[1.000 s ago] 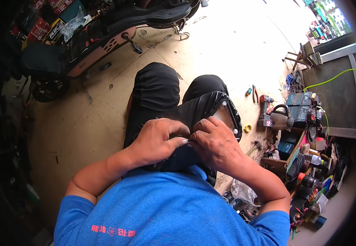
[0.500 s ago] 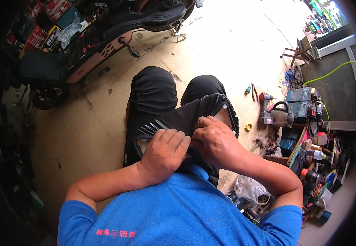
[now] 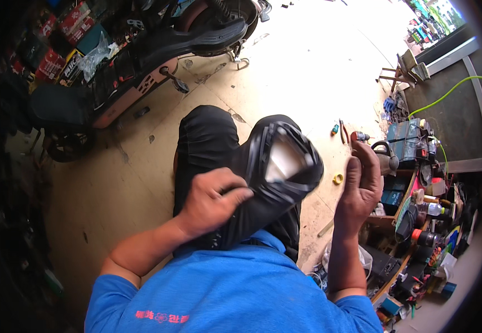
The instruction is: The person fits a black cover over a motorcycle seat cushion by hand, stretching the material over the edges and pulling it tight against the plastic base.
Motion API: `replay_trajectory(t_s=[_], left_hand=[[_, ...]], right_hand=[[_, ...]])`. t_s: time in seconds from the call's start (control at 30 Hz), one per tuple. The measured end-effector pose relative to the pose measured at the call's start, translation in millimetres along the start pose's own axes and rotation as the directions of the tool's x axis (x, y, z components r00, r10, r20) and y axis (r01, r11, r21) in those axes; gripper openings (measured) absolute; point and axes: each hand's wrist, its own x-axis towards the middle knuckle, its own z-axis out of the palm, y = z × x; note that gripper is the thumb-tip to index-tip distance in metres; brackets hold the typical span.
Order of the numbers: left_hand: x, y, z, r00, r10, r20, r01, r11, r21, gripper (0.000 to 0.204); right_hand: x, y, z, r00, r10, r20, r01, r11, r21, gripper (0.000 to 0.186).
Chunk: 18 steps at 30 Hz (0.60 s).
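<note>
A black stretchy cover point(image 3: 271, 201), wrapped round a pale inner piece point(image 3: 285, 158), lies tilted across my lap and is smeared by motion. Its pale inside shows through a rounded opening near my right knee. My left hand point(image 3: 210, 200) is closed at the cover's left side, thumb and forefinger close together on its edge; the other fingers curl out of sight. My right hand point(image 3: 360, 191) is off the cover, raised to the right with the fingers apart and loosely bent. It holds nothing and partly hides a red-and-grey power tool point(image 3: 358, 137).
Pliers point(image 3: 343, 132) and a yellow tape roll point(image 3: 338, 178) lie on the floor at right. Beyond them stand a dark kettle point(image 3: 389, 160) and a wooden box point(image 3: 382, 220) among bottles and tools. An electric scooter point(image 3: 141, 83) stands at upper left, a small wooden stool point(image 3: 399, 77) at upper right.
My right hand has let go of the cover and moved out to the right. The cover has turned so one opening faces up. My left hand has shifted slightly left.
</note>
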Motion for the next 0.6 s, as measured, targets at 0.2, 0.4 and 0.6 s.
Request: replay_trajectory(t_s=[0.2,0.4,0.6], left_hand=[[-25,-103,-22,0.876,-0.419,0.24,0.354,0.22,-0.909,0.039],[-34,6,-11,0.887,-0.455,0.078,0.301,0.442,-0.845,0.056],[-12,19,-7,0.847,-0.506,0.166,0.334,0.263,-0.905,0.058]], right_hand=[[-49,2,37,0.766,0.428,0.48,-0.609,0.723,0.326,0.059],[-89,-8,88,0.517,0.369,0.773,-0.796,0.538,0.276,0.078],[-70,-10,92,0.523,0.274,0.807,-0.789,0.514,0.337,0.082]])
